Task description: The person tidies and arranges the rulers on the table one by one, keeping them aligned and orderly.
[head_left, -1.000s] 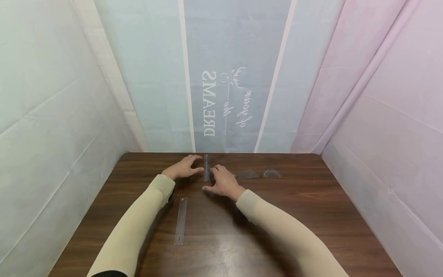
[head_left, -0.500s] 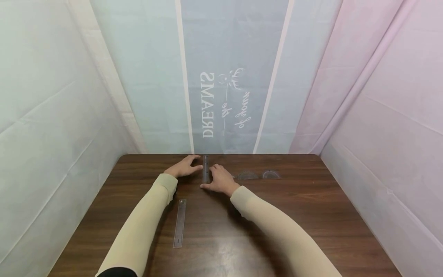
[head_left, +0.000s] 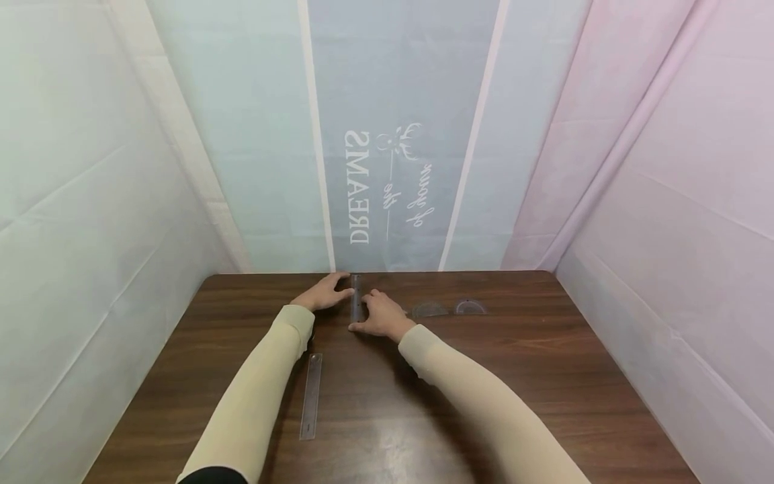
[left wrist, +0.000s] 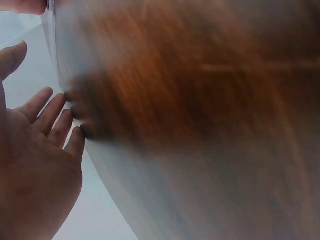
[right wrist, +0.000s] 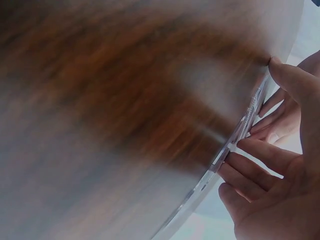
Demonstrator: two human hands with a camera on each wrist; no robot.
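Note:
A short clear ruler (head_left: pixel 357 299) lies at the far edge of the table, pointing away from me, between my two hands. My left hand (head_left: pixel 318 294) is on its left side, thumb and fingers spread, with the thumb tip close to the ruler's edge. On the right side, my right hand (head_left: pixel 382 316) has its thumb by the ruler's near end and its fingers along the edge. In the left wrist view, the fingers (left wrist: pixel 52 120) are straight and fanned at table level. Clear plastic (right wrist: pixel 240 132) shows edge-on at the right fingertips in the right wrist view; whether they touch it I cannot tell.
Two clear protractors, a larger one (head_left: pixel 429 310) and a smaller one (head_left: pixel 470 307), lie right of my right hand. A bit of clear plastic (head_left: pixel 406 311) peeks from behind that hand. A longer clear ruler (head_left: pixel 311 396) lies nearer on the brown table (head_left: pixel 514 383). Fabric walls enclose the table.
The right hand has shifted slightly left, its thumb now by the ruler's near end. The left hand has edged slightly right. The head view has drifted a little; the rulers and protractors keep their places.

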